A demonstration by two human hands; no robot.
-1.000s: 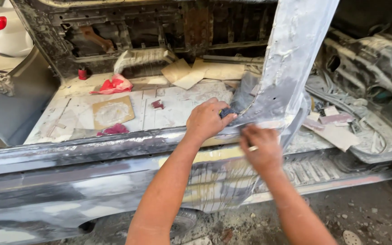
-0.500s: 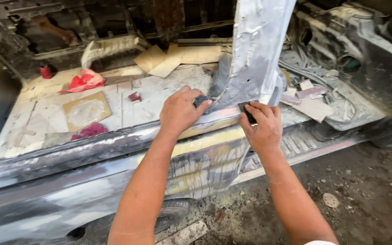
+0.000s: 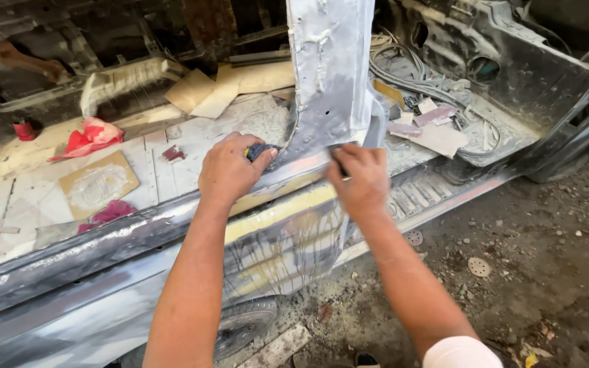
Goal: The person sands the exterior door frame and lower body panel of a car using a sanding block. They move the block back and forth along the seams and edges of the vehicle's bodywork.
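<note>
Both hands shifted up toward pillar base since earlier frame. Head view: left hand (image 3: 230, 170) grips dark sanding pad (image 3: 259, 150) on sill (image 3: 172, 221); right hand (image 3: 361, 180) blurred, grip unclear, rubbing pillar (image 3: 328, 75) foot. Yellow filler patch (image 3: 288, 208) partly sanded; streaks remain.

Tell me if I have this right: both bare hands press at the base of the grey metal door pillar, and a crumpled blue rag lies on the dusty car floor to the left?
Nearly. The head view shows the left hand and right hand at the base of the grey metal door pillar, but the crumpled rag on the dusty car floor is red, not blue.
</note>
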